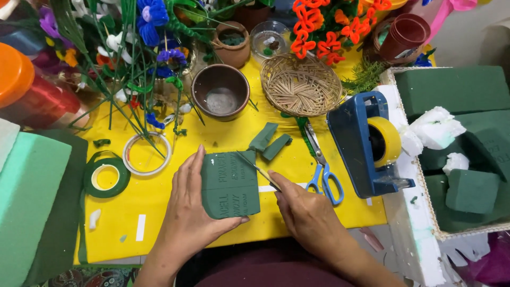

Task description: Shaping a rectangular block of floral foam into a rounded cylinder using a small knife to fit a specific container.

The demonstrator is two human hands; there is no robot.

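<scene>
1. The left hand [188,212] lies flat along the left side of a dark green foam block [230,184], fingers [197,165] close together on its edge and thumb hooked under the near corner, steadying it.
2. The block sits on the yellow tabletop [159,202], near the front edge and just in front of the person.
3. The right hand [308,212] pinches a thin stick-like blade [257,169], fingers closed on its near end. The tip rests on the block's upper right corner.
4. The blade slants from lower right to upper left, its long axis diagonal to the block.
5. The block's long axis runs away from the person. A faint groove crosses its middle from side to side.
6. Progress, as I judge it: two small green offcuts [270,141] lie just beyond the block, so some trimming looks done. The block itself is still whole, the blade only at its corner.
7. Nearby are blue-handled scissors [321,170], a blue tape dispenser [364,143], a woven basket [301,85] and a brown bowl [220,91].
</scene>
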